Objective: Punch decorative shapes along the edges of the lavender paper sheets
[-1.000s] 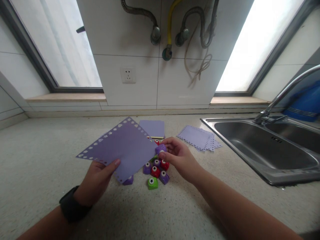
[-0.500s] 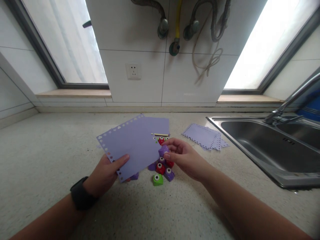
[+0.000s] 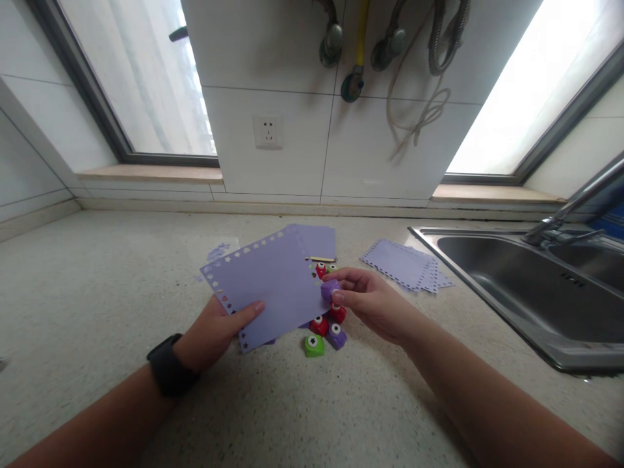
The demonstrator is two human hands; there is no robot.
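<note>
My left hand (image 3: 217,328) grips a purple paper sheet (image 3: 273,283) by its near edge, thumb on top; shapes are punched out along its left and far edges. My right hand (image 3: 373,300) pinches a small purple craft punch (image 3: 330,289) at the sheet's right edge. Below the sheet lies a cluster of small punches on the counter: a green one (image 3: 314,345), a red one (image 3: 319,324) and a purple one (image 3: 336,335). A black watch sits on my left wrist.
A stack of punched purple sheets (image 3: 404,263) lies to the right, near a steel sink (image 3: 531,286) with a tap (image 3: 575,205). More purple paper (image 3: 319,239) lies behind the held sheet. The tiled wall carries a socket (image 3: 268,132) and hanging hoses.
The held sheet has turned from a steep tilt to nearly level, closer to my right hand. The camera view has shifted, so everything sits further right and higher.
</note>
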